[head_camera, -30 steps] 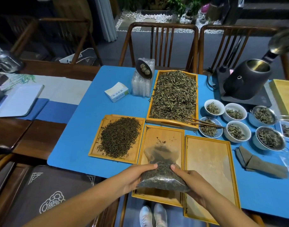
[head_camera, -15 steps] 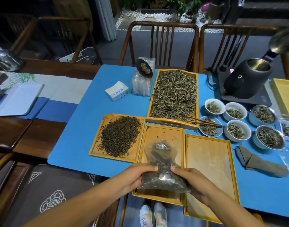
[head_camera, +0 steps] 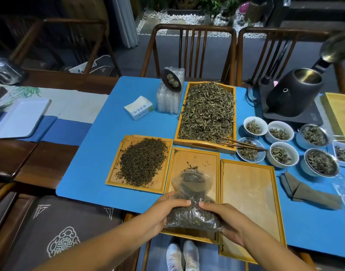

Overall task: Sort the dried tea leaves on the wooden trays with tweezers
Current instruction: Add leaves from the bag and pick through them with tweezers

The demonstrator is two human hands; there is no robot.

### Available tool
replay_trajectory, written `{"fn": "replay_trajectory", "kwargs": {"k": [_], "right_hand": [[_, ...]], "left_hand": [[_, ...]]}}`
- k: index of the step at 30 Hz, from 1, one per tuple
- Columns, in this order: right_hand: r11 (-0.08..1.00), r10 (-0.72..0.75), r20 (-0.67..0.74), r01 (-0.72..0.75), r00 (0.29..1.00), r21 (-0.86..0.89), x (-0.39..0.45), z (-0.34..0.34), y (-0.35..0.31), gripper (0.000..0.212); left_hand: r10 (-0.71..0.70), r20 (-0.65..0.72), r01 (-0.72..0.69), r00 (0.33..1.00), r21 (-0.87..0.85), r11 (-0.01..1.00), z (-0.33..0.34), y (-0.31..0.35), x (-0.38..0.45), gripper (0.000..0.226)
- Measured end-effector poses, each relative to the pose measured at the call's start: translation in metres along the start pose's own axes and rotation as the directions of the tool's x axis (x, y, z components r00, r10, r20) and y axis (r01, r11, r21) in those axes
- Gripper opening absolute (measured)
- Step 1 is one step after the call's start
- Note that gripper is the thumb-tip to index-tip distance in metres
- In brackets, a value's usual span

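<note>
Blue matting covers a wooden table (head_camera: 101,153) in a dim room, with two slat-backed wooden chairs (head_camera: 195,53) and a strip of white pebbles beyond. Near the front edge, a clear plastic bag of dark dried tea leaves (head_camera: 193,204) is held over a shallow light wooden tray (head_camera: 195,159) that carries only a few stray leaves. The left hand (head_camera: 163,210) and right hand (head_camera: 226,220) curl around the bag's lower half, thumbs on top, the other fingers hidden beneath it. Flanking trays hold a dark leaf mound (head_camera: 142,163) on the left and nothing on the right (head_camera: 249,192); a deeper tray of greenish leaves (head_camera: 206,112) lies behind. Wooden tweezers (head_camera: 243,145) rest across a small bowl (head_camera: 249,153). At the right edge, a black kettle (head_camera: 292,94) is partly cut off.
</note>
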State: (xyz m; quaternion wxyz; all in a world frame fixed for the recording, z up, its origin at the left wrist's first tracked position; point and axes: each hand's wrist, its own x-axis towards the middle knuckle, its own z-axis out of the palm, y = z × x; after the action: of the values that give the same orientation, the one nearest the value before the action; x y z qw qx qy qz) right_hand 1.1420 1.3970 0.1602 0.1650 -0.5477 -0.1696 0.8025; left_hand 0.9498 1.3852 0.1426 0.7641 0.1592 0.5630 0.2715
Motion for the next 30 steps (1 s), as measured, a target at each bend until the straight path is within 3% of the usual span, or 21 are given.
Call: {"fn": "replay_trajectory", "kwargs": {"k": [4,13,23,27,30], "right_hand": [[0.999,-0.022,0.038,0.024,0.999,-0.043,-0.001,0.0,-0.003,0.042],[0.99,-0.119,0.035,0.121,0.992,-0.071,-0.001,0.003,0.002,0.047],[0.979,-0.17,0.054,0.175,0.984,-0.105,-0.001,0.002,-0.004,0.044],[0.981,-0.158,0.071,0.164,0.985,-0.103,-0.002,0.002,-0.003,0.044],[0.986,-0.12,0.092,0.129,0.989,-0.102,-0.005,0.002,-0.003,0.047]], "left_hand": [[-0.036,0.045,0.035,0.998,0.003,0.999,0.0,-0.002,-0.004,0.054],[-0.159,0.102,0.162,0.982,-0.013,0.987,0.0,0.006,-0.009,0.042],[0.052,0.107,-0.06,0.993,0.064,0.996,-0.001,0.012,-0.004,0.042],[0.035,-0.005,-0.035,0.999,0.048,0.998,0.001,0.01,-0.006,0.05],[0.01,0.007,-0.01,1.0,0.075,0.997,0.0,0.008,-0.009,0.048]]}}
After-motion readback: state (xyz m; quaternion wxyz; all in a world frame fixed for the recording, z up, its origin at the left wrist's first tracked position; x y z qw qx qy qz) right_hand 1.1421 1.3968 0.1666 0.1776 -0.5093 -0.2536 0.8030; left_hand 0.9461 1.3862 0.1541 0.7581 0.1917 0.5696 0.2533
